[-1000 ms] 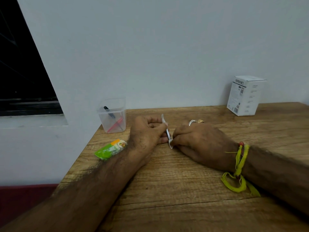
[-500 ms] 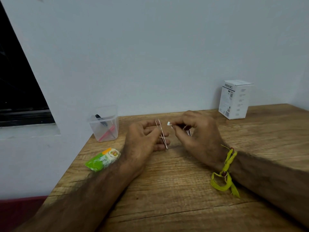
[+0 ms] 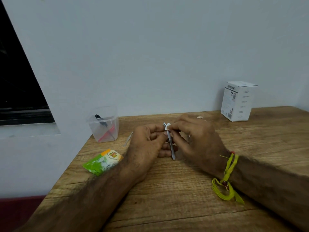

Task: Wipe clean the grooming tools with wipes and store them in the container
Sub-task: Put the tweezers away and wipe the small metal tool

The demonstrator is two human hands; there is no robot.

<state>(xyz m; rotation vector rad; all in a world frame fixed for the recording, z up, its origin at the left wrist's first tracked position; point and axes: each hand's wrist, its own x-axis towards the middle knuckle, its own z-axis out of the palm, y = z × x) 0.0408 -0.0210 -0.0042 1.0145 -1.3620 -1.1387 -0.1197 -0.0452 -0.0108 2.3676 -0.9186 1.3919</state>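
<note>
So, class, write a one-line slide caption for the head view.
Left hand holds a metal tool while right hand pinches a wipe on its tip.

Both forearms are bare and hairy, with no sleeves in view. The left hand [image 3: 145, 144] wears nothing visible. The right hand [image 3: 197, 141] has a pale metal ring [image 3: 200, 117] on one far finger. A yellow-green thread band [image 3: 229, 166] circles the right wrist, strung with small red beads, its knotted loose ends [image 3: 225, 193] trailing nearer.

metal tool [image 3: 171, 146] held upright, white wipe [image 3: 167, 126] atop.
</note>
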